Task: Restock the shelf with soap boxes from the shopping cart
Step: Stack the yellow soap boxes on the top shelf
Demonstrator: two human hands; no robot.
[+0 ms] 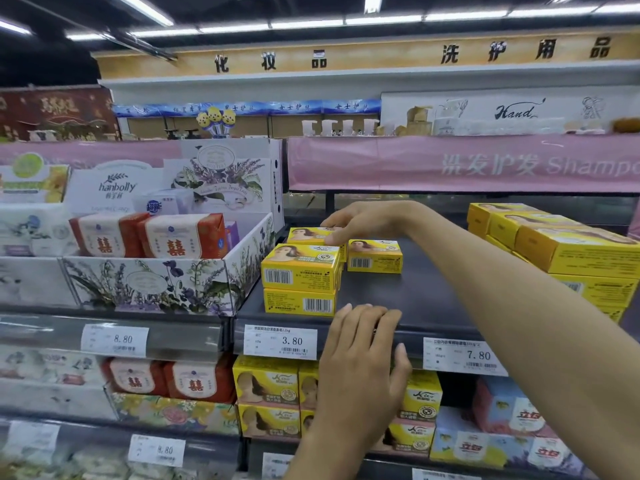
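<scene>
My right hand [360, 220] reaches deep onto the shelf [433, 296]. Its fingers curl over the rear soap box [306, 234], thumb against the box's near edge. My left hand [363, 348] lies flat on the shelf's front lip, fingers straight, holding nothing. The two-box stack [299, 271] stands just in front of the rear box, and a single box [375, 255] sits beside it.

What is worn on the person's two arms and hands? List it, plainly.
Nothing worn shows. The left hand and right hand are bare, ungloved. Both forearms are bare to the frame edge, no sleeve in view. No watch or bracelet on either wrist. Nails look short, unpainted.
</scene>
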